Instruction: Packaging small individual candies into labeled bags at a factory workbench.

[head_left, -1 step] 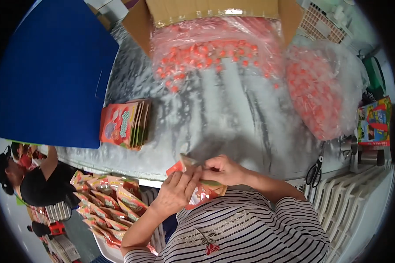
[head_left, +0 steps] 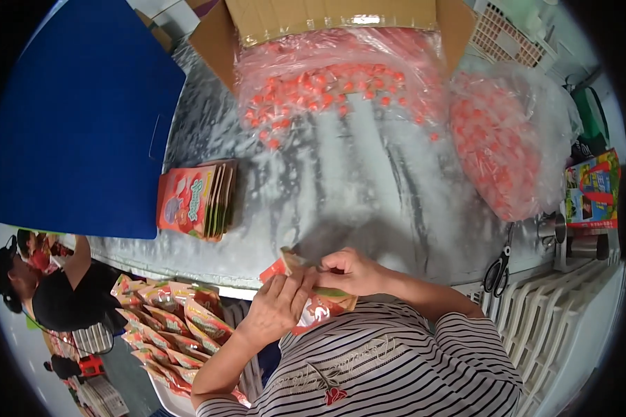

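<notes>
A: Logging largest first. Blue panel is filling the upper left, flat, matte, rounded corner. Beside it the table is showing a silvery, crinkled, shiny covering.

B: Far edge?

A: Cardboard box is sitting there w/ flaps open, brown, corrugated. A clear plastic bag of small orange-red pieces is spilling out of it onto the table. Second bag, same contents, is bulging to the right, rounded, translucent.

B: Pouches?

A: Stack of flat pouches is lying on the table just right of the blue panel, red-orange fronts, glossy, edges fanned. A bigger loose heap of pouches is lying below the table edge at lower left, overlapping. Scissors w/ black handles are hanging at the table's right edge.

B: The one in hand?

A: Pouch is being held at the near table edge, close to the striped shirt. Flat, glossy film, orange w/ green band. Long axis is running approx upper left to lower right; upper-left end, the one in the fingers, is pointing toward the table.

B: Hands?

A: Left hand is lying over the pouch's left part, fingers together, tips pressing its upper end. Right hand is curled, thumb and forefinger pinching the same end from the right. Hands are nearly touching. Cannot tell whether that end is open or sealed.
</notes>
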The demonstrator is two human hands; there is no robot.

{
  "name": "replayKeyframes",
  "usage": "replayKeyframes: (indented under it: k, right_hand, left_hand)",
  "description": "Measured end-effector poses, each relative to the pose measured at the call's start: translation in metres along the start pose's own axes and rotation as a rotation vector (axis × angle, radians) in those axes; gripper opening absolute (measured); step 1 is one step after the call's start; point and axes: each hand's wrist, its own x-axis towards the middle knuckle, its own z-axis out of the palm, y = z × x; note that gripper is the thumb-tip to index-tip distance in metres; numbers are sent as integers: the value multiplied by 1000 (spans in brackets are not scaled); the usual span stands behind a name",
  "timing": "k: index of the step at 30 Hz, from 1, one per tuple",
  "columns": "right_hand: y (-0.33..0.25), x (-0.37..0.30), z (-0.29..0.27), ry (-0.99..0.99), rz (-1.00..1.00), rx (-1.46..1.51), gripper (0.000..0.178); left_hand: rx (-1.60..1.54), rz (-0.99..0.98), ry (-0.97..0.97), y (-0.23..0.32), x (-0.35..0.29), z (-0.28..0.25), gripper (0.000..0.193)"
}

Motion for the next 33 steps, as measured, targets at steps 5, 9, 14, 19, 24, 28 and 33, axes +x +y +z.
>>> replayKeyframes:
  k: [5, 9, 14, 19, 24, 28, 33]
  right_hand:
    - [-17, 4, -8, 14, 64, -240, 22]
    - [-17, 10, -17, -116, -5, -366, 12]
    - [8, 24, -30, -83, 74, -450, 14]
    - [14, 40, -39, -153, 164, -282, 14]
    - [53, 56, -80, 131, 101, -76, 41]
    - [78, 89, -192, 754, -109, -729, 45]
    - [83, 89, -303, 847, 305, -1010, 51]
  left_hand:
    - [-66, -11, -205, 0, 4, -2, 41]
    - [-11, 45, -316, 2, 13, -1, 39]
    - [-47, 119, -312, 3, 16, 8, 33]
    - [-113, 114, -323, 4, 28, -5, 33]
    - [-167, -110, -273, -47, 31, -5, 19]
    - [-141, -433, -166, -90, 2, 24, 21]
    - [-73, -573, 79, -104, -28, 82, 24]
